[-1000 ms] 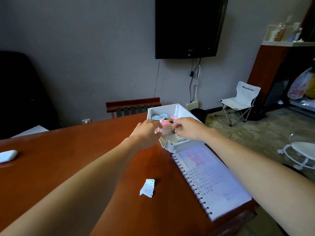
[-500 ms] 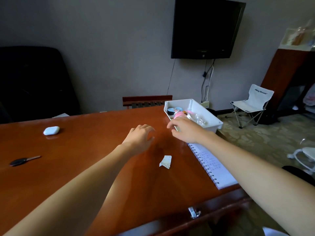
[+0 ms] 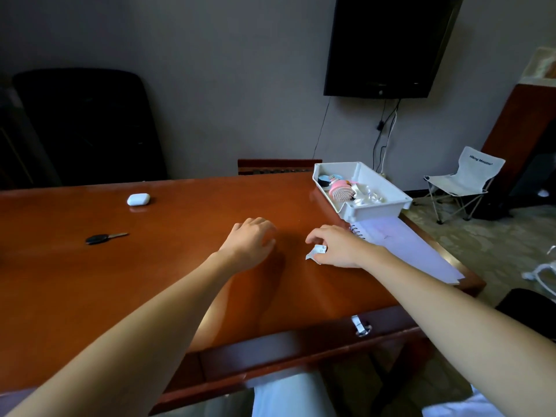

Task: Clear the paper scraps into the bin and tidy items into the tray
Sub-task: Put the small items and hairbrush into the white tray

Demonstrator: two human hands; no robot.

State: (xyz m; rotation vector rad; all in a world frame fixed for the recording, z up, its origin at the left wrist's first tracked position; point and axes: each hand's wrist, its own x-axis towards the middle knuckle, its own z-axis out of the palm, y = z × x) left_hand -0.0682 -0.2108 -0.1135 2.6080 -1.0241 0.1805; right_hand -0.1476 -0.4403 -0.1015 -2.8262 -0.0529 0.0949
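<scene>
Paper scrap (image 3: 316, 252): white, crumpled, faintly printed; sits at the near right part of the bench (image 3: 150, 281), pinched at its right side by the right grip (image 3: 340, 246) (thumb below, curled fingers above), lower left corner down at the wood; lifted or not, cannot tell. Left grip (image 3: 251, 240): hangs just left of the scrap and apart from it, palm down, fingers loosely bent, clamped on nothing, low over the glossy surface; touching or hovering, hard to say. Beyond the right wrist, a spiral notebook (image 3: 406, 245), open, pale page up, along the bench's right edge. At the notebook's far end, seemingly touching it, a white tray (image 3: 373, 210) on the far right corner, set at a slant to the edge. Inside it, a pink hairbrush (image 3: 341, 191) with bristles showing near the middle, white ribbon (image 3: 370, 197) just beside it toward the near end, and small round items (image 3: 326, 179) at the far end, too small to name. Well to the left, a white earbud case (image 3: 138, 199) and, nearer, a black car key (image 3: 102, 238), blade pointing right, each lying apart from everything else. In the bench's front face, a small metal key (image 3: 362, 326) in a drawer. Behind, a black office chair (image 3: 87, 127) at left, a dark wall screen (image 3: 388, 46), and a pale folding chair (image 3: 469, 179) on the floor at right.
</scene>
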